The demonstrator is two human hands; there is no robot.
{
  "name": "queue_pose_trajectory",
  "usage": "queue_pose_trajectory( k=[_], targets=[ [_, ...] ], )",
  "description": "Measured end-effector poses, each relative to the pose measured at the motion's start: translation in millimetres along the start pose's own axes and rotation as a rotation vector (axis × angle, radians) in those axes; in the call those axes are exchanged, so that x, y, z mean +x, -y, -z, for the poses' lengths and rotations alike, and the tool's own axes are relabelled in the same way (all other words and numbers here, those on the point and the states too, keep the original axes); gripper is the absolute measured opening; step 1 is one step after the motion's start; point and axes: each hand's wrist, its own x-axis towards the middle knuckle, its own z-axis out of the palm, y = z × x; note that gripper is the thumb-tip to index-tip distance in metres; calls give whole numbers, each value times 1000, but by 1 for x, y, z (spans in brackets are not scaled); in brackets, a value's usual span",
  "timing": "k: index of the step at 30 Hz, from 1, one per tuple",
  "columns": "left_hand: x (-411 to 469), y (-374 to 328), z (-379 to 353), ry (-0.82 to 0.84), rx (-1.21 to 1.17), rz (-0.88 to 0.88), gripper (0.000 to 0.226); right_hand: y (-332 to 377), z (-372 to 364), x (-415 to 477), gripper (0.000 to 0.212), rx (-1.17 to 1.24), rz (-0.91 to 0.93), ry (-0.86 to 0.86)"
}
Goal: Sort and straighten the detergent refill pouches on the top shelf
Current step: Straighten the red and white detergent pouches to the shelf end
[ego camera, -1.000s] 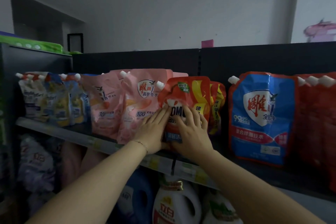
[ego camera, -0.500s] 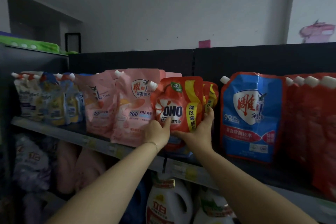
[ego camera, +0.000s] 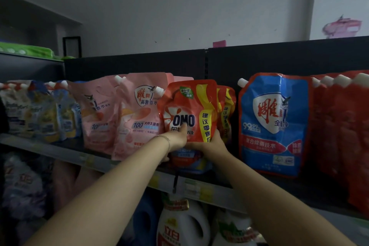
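Shelf (ego camera: 50,150) packed with refill pouches, OMO pouch (ego camera: 187,110) held up front in both hands lol

Red pouches (ego camera: 343,136) are lined up far right of the OMO pouch, the blue pouch (ego camera: 273,126) sits just right of it, and the pink pouches (ego camera: 137,118) lean against its left side. A second OMO pouch (ego camera: 226,110) is tucked right behind it. The OMO pouch is upright, spout at top left, bottom down by the shelf edge, can't tell if it's lifted. Left hand (ego camera: 175,143) grips its lower left edge with the thumb on the logo, and right hand (ego camera: 211,146) is wrapped round its lower right corner.
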Motion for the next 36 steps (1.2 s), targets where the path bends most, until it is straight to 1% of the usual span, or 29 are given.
queue_pose_trajectory(
  k=[2, 4, 6, 9, 13, 15, 17, 18, 19, 21, 22, 23, 24, 25, 27, 28, 29, 30, 31, 33, 34, 35, 36],
  targets=[
    [0, -6, -3, 10, -6, -48, 71, -2, 1, 6, 99, 16, -5, -22],
    [9, -7, -5, 78, 11, -8, 84, -2, 2, 10, 86, 39, -4, -77],
    [12, -5, -5, 82, 6, 31, 97, -3, 1, 12, 77, 60, -10, -130],
    [20, 1, -5, 54, -100, -13, 95, -2, -1, 16, 74, 22, -8, -173],
    [20, 4, -7, 45, -140, -51, 101, -2, 7, 17, 66, -31, 22, -175],
    [17, 5, -9, 35, -166, -54, 104, -4, 11, 19, 67, -49, 26, -179],
    [16, 4, -11, 12, -168, -63, 105, -3, 14, 20, 79, -106, 54, -141],
    [16, 4, -13, -9, -162, -81, 102, -2, 18, 20, 86, -130, 61, -82],
    [17, 4, -16, -31, -170, -109, 98, 0, 22, 21, 87, -107, 55, 0],
    [20, 4, -24, -84, -251, -140, 89, 9, 34, 19, 71, 92, -12, 169],
    [22, 6, -29, -120, -308, -139, 86, 13, 39, 19, 60, 208, -77, 204],
    [22, 6, -35, -169, -375, -126, 84, 17, 45, 19, 55, 297, -120, 209],
    [25, 8, -41, -229, -451, -95, 85, 18, 47, 21, 52, 341, -134, 182],
    [26, 8, -46, -278, -541, -64, 91, 19, 46, 22, 48, 372, -137, 144],
    [23, 5, -56, -356, -711, 15, 125, 19, 42, 27, 36, 432, -127, 48],
    [23, 4, -61, -404, -747, 51, 141, 18, 40, 28, 30, 467, -128, -12],
    [24, 4, -65, -439, -753, 70, 152, 16, 40, 28, 30, 491, -140, -66],
    [25, 5, -67, -465, -748, 69, 156, 14, 40, 29, 33, 487, -156, -98],
    [23, 5, -70, -488, -740, 49, 156, 9, 41, 32, 35, 429, -181, -111],
    [23, 6, -73, -537, -726, 15, 152, -1, 40, 41, 28, 145, -212, -119],
    [24, 7, -74, -553, -724, 17, 150, -4, 38, 45, 33, 16, -226, -115],
    [24, 7, -76, -566, -727, 13, 148, -6, 36, 49, 43, -69, -260, -91],
    [24, 7, -77, -582, -727, 12, 145, -5, 33, 53, 48, -128, -294, -68]
  ],
)
